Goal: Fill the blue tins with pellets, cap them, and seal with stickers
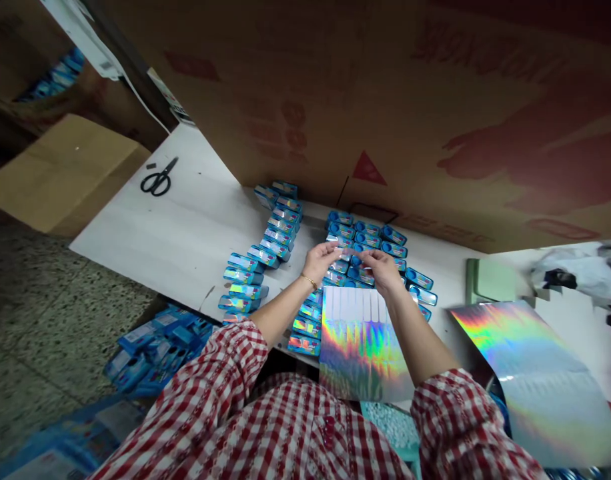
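My left hand [319, 263] and my right hand [383, 268] are raised over rows of small blue boxes [341, 230] on the white table. Between my pinched fingertips stretches a thin, narrow sticker strip [350, 253], one end in each hand. Below my hands, near my body, lies a shiny holographic sticker sheet [358, 347]; its upper part shows pale strip-shaped areas. Another line of blue boxes [280, 230] runs to the left of my left hand. Several boxes carry shiny labels on their upward sides.
A large cardboard carton [310, 100] walls off the table's far side. Black scissors [158, 181] lie at left. A second holographic sheet [540, 373] and a pale green box [493, 280] are at right. More blue boxes [155, 347] are heaped below the table's left edge.
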`<state>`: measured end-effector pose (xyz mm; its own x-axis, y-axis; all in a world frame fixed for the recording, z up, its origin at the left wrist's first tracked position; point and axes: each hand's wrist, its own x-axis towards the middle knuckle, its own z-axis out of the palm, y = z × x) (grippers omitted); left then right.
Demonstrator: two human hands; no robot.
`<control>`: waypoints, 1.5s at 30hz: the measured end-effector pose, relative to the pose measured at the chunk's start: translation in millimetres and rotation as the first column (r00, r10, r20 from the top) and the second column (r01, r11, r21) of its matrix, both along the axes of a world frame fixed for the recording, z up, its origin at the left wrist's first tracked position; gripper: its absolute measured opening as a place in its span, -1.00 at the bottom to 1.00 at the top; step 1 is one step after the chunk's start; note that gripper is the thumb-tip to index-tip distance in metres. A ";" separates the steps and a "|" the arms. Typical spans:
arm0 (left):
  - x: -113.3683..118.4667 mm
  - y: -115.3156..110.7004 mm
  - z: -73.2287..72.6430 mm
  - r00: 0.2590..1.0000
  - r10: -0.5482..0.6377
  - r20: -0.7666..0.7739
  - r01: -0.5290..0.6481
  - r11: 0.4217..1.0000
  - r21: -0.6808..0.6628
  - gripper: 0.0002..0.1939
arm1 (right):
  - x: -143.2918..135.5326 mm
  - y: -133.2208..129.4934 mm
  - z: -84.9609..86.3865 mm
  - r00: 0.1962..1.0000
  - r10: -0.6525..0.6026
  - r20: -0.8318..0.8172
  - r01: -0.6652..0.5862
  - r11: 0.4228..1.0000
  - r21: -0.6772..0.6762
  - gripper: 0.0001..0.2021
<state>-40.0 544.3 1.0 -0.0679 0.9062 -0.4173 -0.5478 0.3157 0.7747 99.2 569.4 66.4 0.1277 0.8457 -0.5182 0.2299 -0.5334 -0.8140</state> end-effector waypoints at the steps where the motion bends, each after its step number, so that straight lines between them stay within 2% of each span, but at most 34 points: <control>1: -6.2 5.3 -3.9 0.999 0.018 -0.036 -0.018 1.000 0.005 -0.64 | -6.6 3.6 -5.7 1.000 -0.008 0.009 0.008 1.000 0.015 -0.67; 5: -26.1 34.7 -22.1 0.968 0.054 -0.244 -0.049 0.998 0.026 -0.73 | -28.6 24.4 -32.6 0.993 -0.047 0.111 0.029 0.987 0.158 -0.75; 9: -36.4 67.2 -35.9 0.873 0.023 -0.488 -0.007 0.999 0.033 -0.72 | -38.9 45.9 -54.8 0.934 -0.057 0.352 -0.031 0.971 0.238 -0.79; 14: -38.3 92.8 -49.7 0.746 -0.047 -0.664 0.079 0.997 0.019 -0.74 | -44.8 60.3 -63.0 0.790 -0.011 0.613 -0.158 0.963 0.220 -0.81; 20: -31.4 96.0 -63.6 0.639 -0.160 -0.752 0.128 0.987 -0.101 -0.71 | -44.9 60.2 -70.7 0.526 0.066 0.848 -0.385 0.907 0.168 -0.78; 23: -32.8 91.0 -66.6 0.582 -0.201 -0.788 0.141 0.979 -0.146 -0.73 | -40.4 52.6 -70.1 0.395 0.106 0.913 -0.514 0.848 0.124 -0.71; 26: -35.1 81.5 -62.0 0.568 -0.148 -0.809 0.107 0.989 -0.106 -0.78 | -35.1 44.0 -62.1 0.201 0.232 0.952 -0.703 0.711 -0.025 -0.63; 28: -31.0 69.2 -51.9 0.547 -0.074 -0.834 0.094 0.995 -0.027 -0.77 | -26.1 39.9 -53.2 0.127 0.259 0.957 -0.765 0.640 -0.072 -0.59; 29: -26.1 60.4 -44.7 0.527 -0.047 -0.849 0.127 0.992 0.024 -0.77 | -18.0 37.7 -47.8 0.134 0.238 0.962 -0.766 0.641 -0.052 -0.58; 31: -10.6 37.5 -27.2 0.470 -0.046 -0.881 0.294 0.950 0.107 -0.78 | 7.1 29.7 -35.6 0.229 0.124 0.966 -0.714 0.696 0.080 -0.57; 32: -0.6 24.0 -18.0 0.430 -0.081 -0.899 0.415 0.902 0.117 -0.79 | 23.2 22.7 -29.2 0.290 0.042 0.956 -0.664 0.728 0.169 -0.58; 34: 21.2 -3.1 -2.0 0.314 -0.166 -0.935 0.639 0.765 0.079 -0.74 | 57.3 2.2 -17.6 0.385 -0.084 0.919 -0.572 0.760 0.309 -0.61; 36: 41.9 -25.0 7.5 0.205 -0.205 -0.957 0.757 0.653 0.022 -0.67 | 85.9 -23.3 -10.9 0.413 -0.070 0.908 -0.571 0.757 0.318 -0.65; 37: 50.7 -32.5 9.4 0.166 -0.213 -0.963 0.779 0.627 -0.004 -0.68 | 96.1 -35.8 -10.2 0.396 -0.018 0.918 -0.603 0.749 0.275 -0.67; 39: 63.4 -40.6 8.8 0.129 -0.219 -0.967 0.769 0.637 -0.042 -0.80 | 107.9 -56.7 -13.8 0.312 0.111 0.943 -0.676 0.724 0.139 -0.71; 41: 69.6 -42.0 5.6 0.134 -0.223 -0.966 0.732 0.679 -0.055 -0.90 | 112.4 -69.8 -21.6 0.221 0.192 0.956 -0.705 0.708 0.021 -0.72; 43: 71.2 -41.0 3.0 0.156 -0.220 -0.963 0.706 0.707 -0.047 -0.91 | 116.1 -76.4 -29.6 0.193 0.212 0.958 -0.708 0.706 -0.013 -0.71; 45: 71.1 -40.5 2.3 0.174 -0.216 -0.961 0.695 0.718 -0.036 -0.90 | 123.0 -79.6 -35.5 0.210 0.214 0.954 -0.724 0.690 0.004 -0.70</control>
<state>31.2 503.8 3.3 0.3264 0.9417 -0.0823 0.6649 -0.1668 0.7281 222.2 489.8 31.0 -0.2445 0.9692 -0.0295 0.9695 0.2438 -0.0266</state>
